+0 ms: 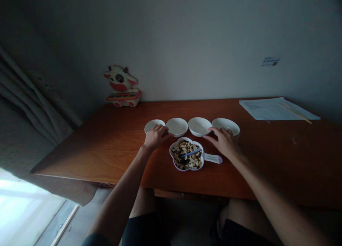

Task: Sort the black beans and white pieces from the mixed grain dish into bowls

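Observation:
Several white bowls stand in a row across the wooden desk: the leftmost bowl (154, 125), a second bowl (177, 127), a third bowl (200, 126) and the rightmost bowl (226, 126). My left hand (156, 137) lies over the leftmost bowl's near rim, its fingertips reaching the second bowl. My right hand (223, 142) rests with spread fingers on the rightmost bowl's rim, close to the third bowl. Between my hands sits a white flower-shaped dish (173, 163) full of mixed beans and seeds (186, 154). A blue stick (191, 153) lies across them.
The reddish wooden desk (267, 157) carries a cow-shaped toy (122, 86) at the back left and papers (275, 108) at the back right. A pair of wooden chopsticks (295, 112) lies on the papers. A grey curtain (32, 96) hangs left.

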Demonstrator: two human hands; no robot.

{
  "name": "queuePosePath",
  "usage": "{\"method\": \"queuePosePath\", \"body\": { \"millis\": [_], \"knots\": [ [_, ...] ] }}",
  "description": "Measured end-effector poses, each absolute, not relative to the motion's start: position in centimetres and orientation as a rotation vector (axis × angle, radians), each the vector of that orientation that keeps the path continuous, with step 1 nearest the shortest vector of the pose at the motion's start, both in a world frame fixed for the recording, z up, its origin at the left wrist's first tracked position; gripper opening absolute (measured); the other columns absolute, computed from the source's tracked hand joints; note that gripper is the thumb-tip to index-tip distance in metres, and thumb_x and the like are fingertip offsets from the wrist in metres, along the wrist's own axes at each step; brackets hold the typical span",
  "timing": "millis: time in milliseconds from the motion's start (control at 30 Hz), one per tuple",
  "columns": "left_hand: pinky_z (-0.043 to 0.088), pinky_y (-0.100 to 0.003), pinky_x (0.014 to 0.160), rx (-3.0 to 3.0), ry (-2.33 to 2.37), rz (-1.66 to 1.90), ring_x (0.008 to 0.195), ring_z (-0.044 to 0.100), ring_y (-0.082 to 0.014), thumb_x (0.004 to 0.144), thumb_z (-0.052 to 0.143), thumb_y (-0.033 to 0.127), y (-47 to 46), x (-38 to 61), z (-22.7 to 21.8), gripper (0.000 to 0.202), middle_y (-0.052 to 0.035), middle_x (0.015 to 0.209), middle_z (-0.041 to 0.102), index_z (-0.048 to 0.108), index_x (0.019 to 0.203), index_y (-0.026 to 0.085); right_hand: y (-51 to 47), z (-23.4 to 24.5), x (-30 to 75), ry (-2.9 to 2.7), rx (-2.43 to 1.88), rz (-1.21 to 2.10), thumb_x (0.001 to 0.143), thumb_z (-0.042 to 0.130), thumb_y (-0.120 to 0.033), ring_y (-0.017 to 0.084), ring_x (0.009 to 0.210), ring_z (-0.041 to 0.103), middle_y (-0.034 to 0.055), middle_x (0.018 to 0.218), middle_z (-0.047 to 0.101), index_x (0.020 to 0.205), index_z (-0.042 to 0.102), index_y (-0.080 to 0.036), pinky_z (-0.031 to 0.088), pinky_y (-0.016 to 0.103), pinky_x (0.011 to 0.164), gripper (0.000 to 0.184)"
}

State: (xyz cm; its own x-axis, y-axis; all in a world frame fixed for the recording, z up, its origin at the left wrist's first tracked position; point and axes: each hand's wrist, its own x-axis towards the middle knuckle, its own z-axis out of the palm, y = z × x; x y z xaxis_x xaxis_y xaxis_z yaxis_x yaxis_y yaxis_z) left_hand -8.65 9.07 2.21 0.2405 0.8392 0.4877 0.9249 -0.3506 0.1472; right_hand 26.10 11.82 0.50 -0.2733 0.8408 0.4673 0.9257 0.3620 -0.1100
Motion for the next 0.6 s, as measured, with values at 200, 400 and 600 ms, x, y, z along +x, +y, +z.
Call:
{"method": "queuePosePath", "body": {
  "millis": [200, 400, 600],
  "knots": [
    [0.051, -0.032, 0.084, -2.381, -1.674, -0.714, 0.102, 0.064, -0.0224, 0.095, 0.059, 0.056, 8.8, -8.8, 2.3, 0.036, -0.0068, 0.106, 0.071, 0.069, 0.107, 0.024, 11.5, 0.9, 26.3, -2.216, -1.548, -0.217, 0.094, 0.056, -0.056, 0.035, 0.102, 0.06, 0.0147, 0.109, 0.07, 0.121, 0.067, -0.025, 0.046, 0.044, 0.082, 0.043],
    [0.044, -0.048, 0.101, -2.242, -1.73, -0.764, 0.116, 0.057, -0.0318, 0.094, 0.066, 0.046, 6.5, -7.5, 3.0, 0.038, -0.0121, 0.123, 0.065, 0.063, 0.124, 0.024, 10.0, 2.6, 26.6, -2.187, -1.614, -0.232, 0.097, 0.05, -0.054, 0.038, 0.113, 0.06, 0.0155, 0.122, 0.07, 0.143, 0.052, -0.027, 0.033, 0.067, 0.1, 0.053],
    [0.047, -0.044, 0.105, -2.263, -1.728, -1.311, 0.118, 0.056, -0.0257, 0.099, 0.056, 0.032, -0.1, -4.4, 2.1, 0.026, -0.0112, 0.123, 0.062, 0.055, 0.124, 0.022, 7.3, 5.7, 25.0, -2.366, -1.265, -0.139, 0.099, 0.053, -0.038, 0.03, 0.108, 0.062, 0.013, 0.116, 0.07, 0.12, 0.066, -0.02, 0.044, 0.048, 0.096, 0.031]
  ]
}}
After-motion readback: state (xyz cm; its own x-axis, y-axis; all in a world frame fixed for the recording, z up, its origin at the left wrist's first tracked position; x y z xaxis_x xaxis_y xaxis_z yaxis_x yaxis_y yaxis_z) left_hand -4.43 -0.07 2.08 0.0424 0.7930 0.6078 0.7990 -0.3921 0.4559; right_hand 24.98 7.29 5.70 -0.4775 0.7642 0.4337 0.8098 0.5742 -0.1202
